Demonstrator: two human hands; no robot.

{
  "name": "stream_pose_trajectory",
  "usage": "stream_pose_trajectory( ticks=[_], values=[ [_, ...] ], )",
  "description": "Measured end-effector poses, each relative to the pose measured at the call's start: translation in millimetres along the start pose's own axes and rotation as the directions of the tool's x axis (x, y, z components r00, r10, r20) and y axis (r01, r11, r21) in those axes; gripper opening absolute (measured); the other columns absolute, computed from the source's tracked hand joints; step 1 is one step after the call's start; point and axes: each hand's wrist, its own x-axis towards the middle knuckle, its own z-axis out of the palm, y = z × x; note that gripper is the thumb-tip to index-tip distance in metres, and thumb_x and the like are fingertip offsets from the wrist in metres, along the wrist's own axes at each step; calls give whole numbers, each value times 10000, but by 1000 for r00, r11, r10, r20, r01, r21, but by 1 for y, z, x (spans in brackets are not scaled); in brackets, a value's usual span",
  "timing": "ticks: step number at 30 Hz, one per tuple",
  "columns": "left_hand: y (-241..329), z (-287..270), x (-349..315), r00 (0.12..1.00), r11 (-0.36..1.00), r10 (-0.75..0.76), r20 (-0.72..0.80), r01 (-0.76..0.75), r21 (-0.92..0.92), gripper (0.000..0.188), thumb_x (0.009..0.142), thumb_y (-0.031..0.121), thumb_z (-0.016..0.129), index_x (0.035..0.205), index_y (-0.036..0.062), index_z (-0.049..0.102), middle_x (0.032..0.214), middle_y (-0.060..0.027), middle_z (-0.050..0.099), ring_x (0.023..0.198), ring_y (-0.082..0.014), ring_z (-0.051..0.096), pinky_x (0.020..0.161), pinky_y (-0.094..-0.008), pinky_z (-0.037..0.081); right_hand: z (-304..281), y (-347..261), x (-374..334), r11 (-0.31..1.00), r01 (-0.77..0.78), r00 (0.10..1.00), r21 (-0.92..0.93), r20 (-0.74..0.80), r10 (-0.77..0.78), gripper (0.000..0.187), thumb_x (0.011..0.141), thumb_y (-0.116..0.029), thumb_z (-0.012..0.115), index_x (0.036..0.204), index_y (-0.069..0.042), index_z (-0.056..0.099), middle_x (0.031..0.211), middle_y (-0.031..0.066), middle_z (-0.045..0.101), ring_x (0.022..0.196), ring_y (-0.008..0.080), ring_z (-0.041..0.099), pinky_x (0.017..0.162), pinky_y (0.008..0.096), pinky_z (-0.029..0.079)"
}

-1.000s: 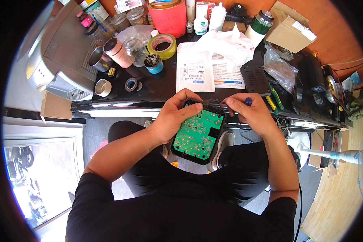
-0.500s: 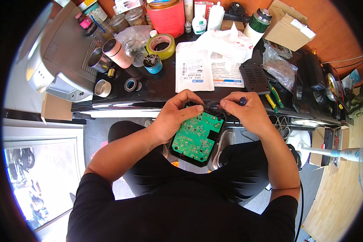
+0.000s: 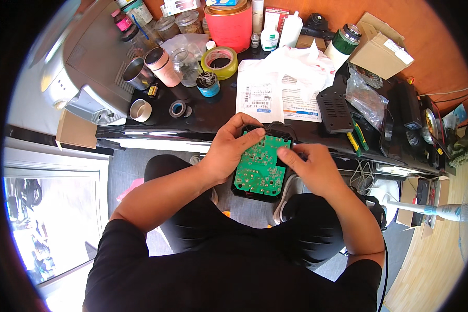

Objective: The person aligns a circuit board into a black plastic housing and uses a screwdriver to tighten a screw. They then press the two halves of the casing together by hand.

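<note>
Over my lap, close to the table's front edge, is a green circuit board [image 3: 260,166] seated in a black plastic casing [image 3: 259,195]. My left hand [image 3: 228,151] is closed round its upper left side, thumb lying on the board and fingers curled over the casing's top. At the upper right side, my right hand [image 3: 313,165] grips too, its thumb pressed on the board's edge. The fingers of that hand are partly hidden. Solder points dot the board's upward face. Dark wires show at the casing's top end.
A black vented cover [image 3: 335,111] lies on the table beside green-and-yellow pliers [image 3: 360,136]. White paper packets [image 3: 259,93] are behind the board. Yellow tape [image 3: 233,69], a pink tumbler [image 3: 163,67], a glass jar [image 3: 184,67] and a small blue pot [image 3: 209,89] stand left of them.
My right hand has left the wires at the casing's top and come down onto the board's right side. A dark blue knob-like thing by it no longer shows. The board is straighter.
</note>
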Motion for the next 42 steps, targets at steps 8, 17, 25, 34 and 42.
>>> stream_pose_trajectory(
  ticks=[8, 17, 25, 34, 42],
  values=[
    [-2, 2, 3, 998, 998, 58, -35, -57, 35, 177, 1030, 175, 635, 1162, 83, 559, 998, -36, 631, 875, -87, 620, 743, -257, 547, 21, 2, 5, 832, -187, 978, 522, 179, 108, 582, 876, -409, 809, 1175, 66, 656, 1036, 113, 728, 938, 146, 680, 872, 291, 531],
    [-1, 1, 4, 1000, 996, -14, -3, 14, -92, 239, 1052, 243, 591, 1217, 78, 541, 1065, -68, 628, 978, -139, 630, 850, -310, 543, 22, 0, 5, 787, -199, 979, 584, 148, 137, 550, 886, -335, 806, 1208, 76, 631, 1052, 127, 731, 922, 151, 698, 852, 284, 551],
    [12, -4, 0, 987, 977, -89, 135, 113, -182, 600, 939, 137, 661, 1466, 4, 408, 1334, -167, 578, 1237, -258, 578, 1084, -435, 443, 16, -1, 3, 708, -204, 979, 676, 152, 138, 510, 898, -312, 800, 1211, 52, 628, 991, 106, 724, 851, 134, 699, 725, 269, 560],
    [15, -1, -6, 913, 922, -302, 275, 353, -158, 578, 957, 152, 689, 1456, 7, 436, 1365, -128, 600, 1253, -255, 597, 1092, -435, 464, 14, 12, 7, 713, -230, 973, 662, 152, 173, 489, 887, -366, 807, 1155, 7, 639, 788, 17, 647, 532, 49, 519, 425, 230, 356],
    [17, -2, -3, 926, 921, -252, 280, 319, -225, 513, 946, 150, 715, 1393, 13, 502, 1310, -111, 639, 1202, -233, 631, 1052, -419, 501, -16, 10, 13, 961, -64, 986, 268, -134, 103, 642, 951, -605, 634, 975, 31, 724, 692, 44, 631, 539, 116, 561, 519, 288, 433]
  ],
)
